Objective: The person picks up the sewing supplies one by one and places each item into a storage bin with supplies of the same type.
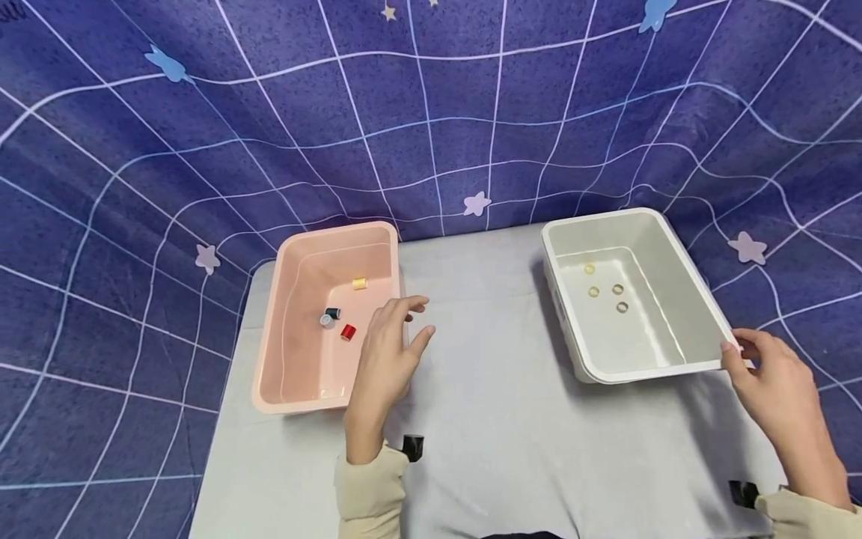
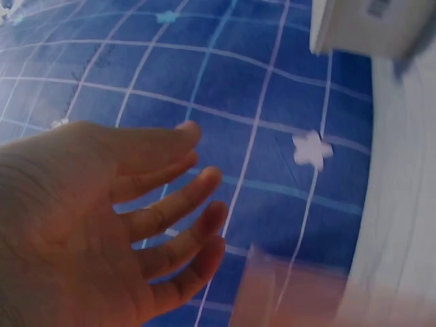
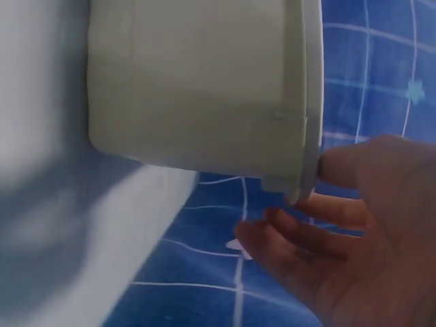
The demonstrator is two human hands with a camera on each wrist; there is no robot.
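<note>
My left hand (image 1: 387, 355) hovers by the right rim of the pink plastic basin (image 1: 269, 344), its fingers loosely spread and holding nothing. Inside that basin lie small thread spools: a yellow spool (image 1: 360, 284), a dark green spool (image 1: 333, 313), a white spool (image 1: 326, 320) and a red spool (image 1: 348, 332). At the right, my right hand (image 1: 774, 382) grips the near right corner of the light grey basin (image 1: 680, 329), thumb on the rim and fingers beneath it. Several small rings, among them a yellowish ring (image 1: 590, 269) and a brownish ring (image 1: 622, 307), rest on its floor.
A pale cloth covers the table (image 1: 478, 337) beneath both basins. Behind and at both sides hangs a dark blue curtain (image 1: 431, 135) with a grid pattern and stars. Each wrist wears a black piece, such as the left one's strap end (image 1: 413, 448).
</note>
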